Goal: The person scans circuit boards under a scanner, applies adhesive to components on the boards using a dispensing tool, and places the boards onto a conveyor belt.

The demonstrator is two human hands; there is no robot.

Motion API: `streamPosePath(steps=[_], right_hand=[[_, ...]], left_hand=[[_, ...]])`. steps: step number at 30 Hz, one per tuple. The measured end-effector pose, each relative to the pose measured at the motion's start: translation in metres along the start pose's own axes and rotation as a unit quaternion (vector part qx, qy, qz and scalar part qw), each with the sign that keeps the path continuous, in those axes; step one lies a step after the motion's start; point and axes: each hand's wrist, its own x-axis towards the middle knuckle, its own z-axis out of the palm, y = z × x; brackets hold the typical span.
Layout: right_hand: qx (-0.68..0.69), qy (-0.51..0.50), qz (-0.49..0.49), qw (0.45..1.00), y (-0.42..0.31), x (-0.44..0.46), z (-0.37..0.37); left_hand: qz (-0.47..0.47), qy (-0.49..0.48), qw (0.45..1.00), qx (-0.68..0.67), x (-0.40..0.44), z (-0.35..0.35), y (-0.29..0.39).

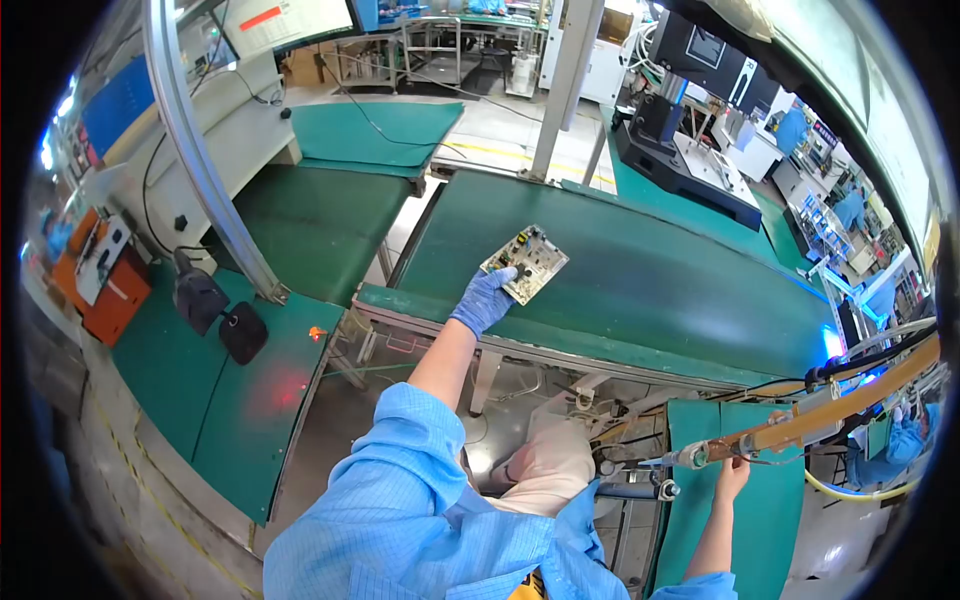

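Note:
A blue glove covers my left hand (pixel 484 300), which grips a circuit board (pixel 527 265) by its near left edge, thumb on top. The board is pale with several small components and is held over the green conveyor belt (pixel 620 270). My right hand (pixel 733 478), bare, is at the lower right beside the orange-brown arm (pixel 780 432) of a mounted tool, above a green mat (pixel 740 520). Its fingers are partly hidden behind that arm, and what they hold, if anything, cannot be made out.
A black scanner (pixel 200 295) on a stand and an orange box (pixel 105 285) are at the left. A metal post (pixel 210 150) rises there. Another post (pixel 565 90) stands behind the belt. A black machine (pixel 670 130) is at the back right.

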Motion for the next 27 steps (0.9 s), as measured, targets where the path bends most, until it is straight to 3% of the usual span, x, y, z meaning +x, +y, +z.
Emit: streamPosePath(steps=[2, 3, 4, 6, 10, 12, 14, 15, 17, 18, 20, 21, 22, 23, 27], right_hand=[[-0.307, 0.032, 0.007, 0.951, 0.015, 0.001, -0.003], [-0.319, 0.027, 0.089, 0.943, 0.022, 0.002, -0.004], [-0.318, 0.026, 0.086, 0.944, 0.012, 0.000, 0.001], [-0.418, 0.072, 0.238, 0.874, -0.012, -0.001, 0.016], [-0.450, 0.060, 0.361, 0.815, -0.033, 0.014, 0.041], [-0.482, 0.092, 0.337, 0.803, 0.044, 0.014, 0.053], [-0.536, 0.265, 0.199, 0.777, 0.097, 0.018, 0.062], [-0.538, 0.262, 0.199, 0.776, 0.125, 0.018, 0.059], [-0.199, 0.346, 0.263, 0.878, 0.183, 0.025, 0.046], [-0.015, 0.371, 0.282, 0.884, 0.207, 0.030, 0.040], [0.349, 0.382, 0.294, 0.804, 0.231, 0.035, 0.042], [0.349, 0.380, 0.296, 0.804, 0.230, 0.033, 0.049], [0.020, 0.323, 0.260, 0.910, 0.228, 0.030, 0.056], [-0.311, 0.225, 0.190, 0.904, 0.230, 0.029, 0.061], [-0.182, 0.290, 0.144, 0.928, 0.241, 0.030, 0.072]], left_hand=[[-0.009, 0.008, 1.000, -0.008, 0.000, 0.001, 0.001], [-0.005, 0.007, 1.000, -0.009, 0.000, 0.001, 0.000], [0.000, 0.003, 1.000, 0.003, 0.000, 0.000, 0.000], [0.008, 0.001, 1.000, 0.015, 0.001, -0.002, 0.000], [0.003, -0.008, 1.000, 0.020, 0.002, -0.004, -0.001], [0.005, -0.015, 0.999, 0.028, 0.003, -0.004, -0.001], [0.011, -0.020, 0.999, 0.037, 0.002, -0.002, -0.001], [0.009, -0.016, 0.999, 0.038, 0.001, -0.001, 0.000], [0.010, -0.021, 0.999, 0.042, 0.000, 0.001, 0.000], [0.012, -0.018, 0.999, 0.042, 0.000, 0.002, 0.000], [0.005, -0.015, 0.999, 0.030, 0.000, 0.003, 0.001], [0.005, -0.013, 0.999, 0.031, -0.001, 0.004, 0.001], [0.006, -0.013, 0.999, 0.035, -0.001, 0.004, 0.001], [0.007, -0.013, 0.999, 0.039, -0.002, 0.004, 0.001], [0.005, -0.006, 1.000, 0.027, -0.001, 0.003, 0.001]])
